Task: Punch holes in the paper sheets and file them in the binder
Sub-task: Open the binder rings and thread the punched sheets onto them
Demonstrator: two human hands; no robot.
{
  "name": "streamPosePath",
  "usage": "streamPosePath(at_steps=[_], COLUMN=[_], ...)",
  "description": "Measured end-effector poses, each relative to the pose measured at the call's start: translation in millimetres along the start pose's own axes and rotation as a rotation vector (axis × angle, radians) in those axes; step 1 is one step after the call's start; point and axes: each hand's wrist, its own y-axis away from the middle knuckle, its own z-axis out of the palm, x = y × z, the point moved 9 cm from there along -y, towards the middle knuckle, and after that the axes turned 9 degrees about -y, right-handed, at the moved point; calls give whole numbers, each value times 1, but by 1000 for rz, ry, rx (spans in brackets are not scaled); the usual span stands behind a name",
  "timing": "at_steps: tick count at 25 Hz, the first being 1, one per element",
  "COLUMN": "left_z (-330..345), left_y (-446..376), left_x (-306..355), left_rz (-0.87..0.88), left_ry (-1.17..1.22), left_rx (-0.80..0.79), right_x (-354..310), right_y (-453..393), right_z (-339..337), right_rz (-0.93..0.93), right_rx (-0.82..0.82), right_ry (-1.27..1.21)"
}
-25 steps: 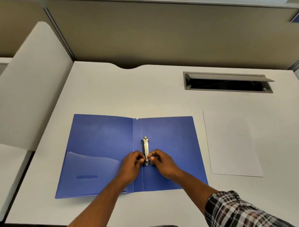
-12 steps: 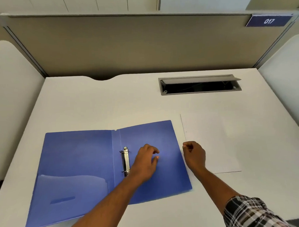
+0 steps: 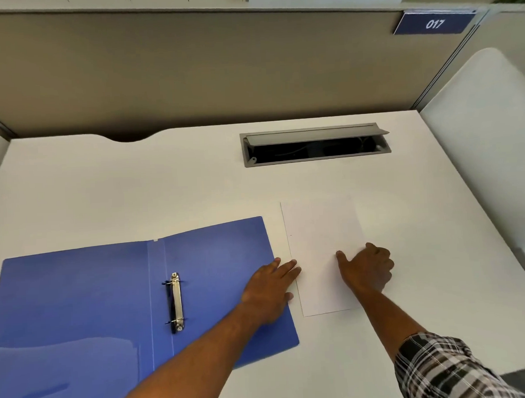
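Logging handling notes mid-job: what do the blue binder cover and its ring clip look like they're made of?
The blue binder cover looks like thin flexible plastic, semi-glossy: light glares off its left flap. The ring clip looks like bright plated metal, silvery with sharp highlights. Neither can be confirmed by look alone.

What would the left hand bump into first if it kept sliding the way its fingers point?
The left hand points right and slightly away, its fingertips already at the left edge of the white paper sheet, so it would probably meet the sheet first.
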Motion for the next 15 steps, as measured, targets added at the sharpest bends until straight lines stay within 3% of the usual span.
streamPosePath(at_steps=[8,15], left_z=[7,3], left_y=[-4,-6], left_x=[4,9], left_rz=[-37,-44], left_ry=[-81,-131], left_rx=[-17,-40], right_x=[4,-9], right_y=[-15,-20], right_z=[-1,21], right_rz=[57,162], right_rx=[15,-254], right_ry=[43,-352])
